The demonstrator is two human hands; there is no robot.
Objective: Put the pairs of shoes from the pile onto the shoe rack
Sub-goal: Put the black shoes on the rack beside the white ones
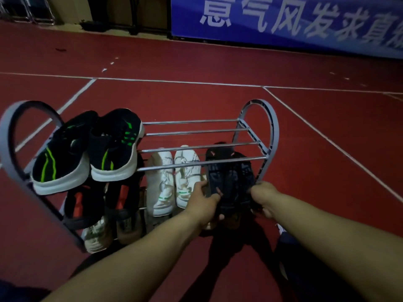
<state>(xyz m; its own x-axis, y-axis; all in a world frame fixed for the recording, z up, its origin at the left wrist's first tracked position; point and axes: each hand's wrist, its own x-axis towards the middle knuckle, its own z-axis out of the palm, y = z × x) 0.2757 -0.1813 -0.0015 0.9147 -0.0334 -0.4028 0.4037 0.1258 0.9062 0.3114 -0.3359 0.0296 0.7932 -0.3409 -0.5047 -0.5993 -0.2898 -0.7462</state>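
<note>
A grey shoe rack [270, 118] with metal bars stands on the red floor. A black pair with green stripes [87, 149] lies on its top tier at the left. On the middle tier sit a black and red pair [96, 203], a white pair [174, 182] and a dark mesh pair [231, 177] at the right. My left hand [204, 203] grips the left heel of the dark mesh pair. My right hand [265, 198] grips its right heel. Both shoes sit under the top bars.
On the lowest level a white shoe [96, 234] and a tan shoe [128, 225] show at the left. White court lines cross the floor. A blue banner [283, 20] stands behind, and dark stands at the back left.
</note>
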